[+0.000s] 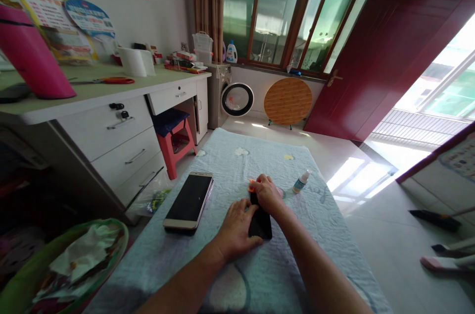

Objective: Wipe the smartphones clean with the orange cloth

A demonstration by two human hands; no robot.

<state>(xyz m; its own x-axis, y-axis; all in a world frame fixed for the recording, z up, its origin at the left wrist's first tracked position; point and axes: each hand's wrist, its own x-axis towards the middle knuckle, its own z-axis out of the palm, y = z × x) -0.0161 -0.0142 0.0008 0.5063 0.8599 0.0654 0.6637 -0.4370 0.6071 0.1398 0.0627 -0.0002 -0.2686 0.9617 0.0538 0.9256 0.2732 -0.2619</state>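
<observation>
A black phone (262,227) lies flat on the light blue cloth (230,155) covering the table before me. My left hand (237,227) grips its left side, with the thumb along the near end. Over the phone's far end, my right hand (267,194) is closed on a small orange cloth (252,185), mostly hidden under the fingers and pressed against the phone. To the left rests a larger phone (190,201) with a pale frame and dark screen, apparently on top of another flat thing. A small spray bottle (301,182) with a white top stands at the right.
At the left is a white desk (122,130) bearing a pink bottle (35,56), scissors (111,80) and a paper roll (137,61). A red stool (177,143) stands below it. A filled waste basket (120,242) is near left. Behind are an open-doored washing machine (218,101) and a round wooden tabletop (288,101).
</observation>
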